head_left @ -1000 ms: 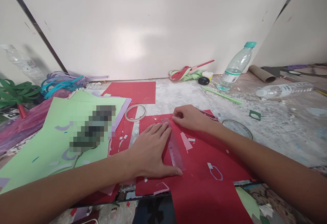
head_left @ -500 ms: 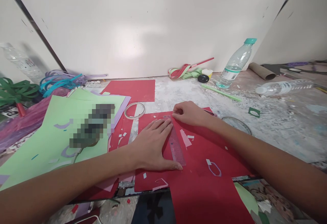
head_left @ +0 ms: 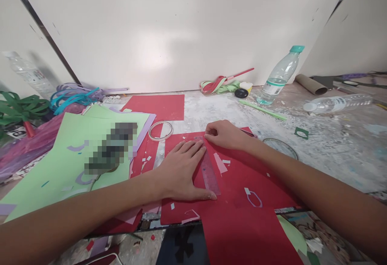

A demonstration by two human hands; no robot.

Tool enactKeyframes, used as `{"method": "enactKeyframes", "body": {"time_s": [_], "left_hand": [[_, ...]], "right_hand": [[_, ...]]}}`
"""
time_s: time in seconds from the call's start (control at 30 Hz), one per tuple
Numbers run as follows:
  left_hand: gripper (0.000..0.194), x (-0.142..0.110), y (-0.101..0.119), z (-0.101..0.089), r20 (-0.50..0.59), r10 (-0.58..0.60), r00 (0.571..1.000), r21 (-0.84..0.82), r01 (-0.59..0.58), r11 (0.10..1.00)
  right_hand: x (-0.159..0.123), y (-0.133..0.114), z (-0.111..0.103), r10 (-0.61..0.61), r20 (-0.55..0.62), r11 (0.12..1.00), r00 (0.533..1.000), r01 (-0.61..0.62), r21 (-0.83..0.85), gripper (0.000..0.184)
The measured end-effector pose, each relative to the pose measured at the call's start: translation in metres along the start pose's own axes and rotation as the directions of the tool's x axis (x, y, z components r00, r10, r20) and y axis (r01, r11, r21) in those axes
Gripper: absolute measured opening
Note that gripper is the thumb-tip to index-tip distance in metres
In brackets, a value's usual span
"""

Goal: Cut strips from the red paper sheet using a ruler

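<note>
My left hand [head_left: 181, 172] lies flat with its fingers stretched out, pressing a translucent pink ruler [head_left: 210, 178] onto a sheet of red paper [head_left: 236, 176]. Its fingertips reach the ruler's far part and its thumb rests by the near end. At the far end of the ruler is my right hand [head_left: 222, 134], fingers curled into a pinch just right of the edge. Whatever sits in that pinch is hidden. Right of the ruler lie a pink paper scrap [head_left: 220, 163] and a thin purple paper ring [head_left: 255, 200].
Green sheets [head_left: 99, 132] lie to the left, with a pixelated object [head_left: 111, 148] on top. A tape roll [head_left: 161, 131] is beyond my left hand. At the back stand a capped water bottle [head_left: 275, 81] and coiled paper strips [head_left: 216, 85]. Another bottle [head_left: 338, 103] lies right.
The view has shifted very slightly. Both hands and the ruler keep the same places on the red paper.
</note>
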State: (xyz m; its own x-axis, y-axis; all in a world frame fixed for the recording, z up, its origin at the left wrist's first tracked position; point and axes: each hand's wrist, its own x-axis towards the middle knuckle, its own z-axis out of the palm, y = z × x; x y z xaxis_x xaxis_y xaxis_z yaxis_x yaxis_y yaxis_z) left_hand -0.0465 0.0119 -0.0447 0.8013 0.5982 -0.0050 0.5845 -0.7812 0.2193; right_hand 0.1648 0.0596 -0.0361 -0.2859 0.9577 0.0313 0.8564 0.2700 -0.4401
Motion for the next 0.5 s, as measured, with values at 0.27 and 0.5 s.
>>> {"method": "enactKeyframes", "body": {"time_s": [0.27, 0.5], "left_hand": [[0.107, -0.0015, 0.0007, -0.0016, 0.002, 0.014, 1.0, 0.016, -0.014, 1.0], [0.107, -0.0016, 0.0002, -0.0011, -0.011, 0.017, 1.0, 0.007, -0.017, 1.0]], "right_hand": [[0.0029, 0.0054, 0.0, -0.018, 0.004, 1.0, 1.0, 0.018, -0.003, 0.022], [0.0037, 0.0072, 0.0006, -0.015, 0.012, 1.0, 1.0, 0.015, 0.007, 0.017]]}}
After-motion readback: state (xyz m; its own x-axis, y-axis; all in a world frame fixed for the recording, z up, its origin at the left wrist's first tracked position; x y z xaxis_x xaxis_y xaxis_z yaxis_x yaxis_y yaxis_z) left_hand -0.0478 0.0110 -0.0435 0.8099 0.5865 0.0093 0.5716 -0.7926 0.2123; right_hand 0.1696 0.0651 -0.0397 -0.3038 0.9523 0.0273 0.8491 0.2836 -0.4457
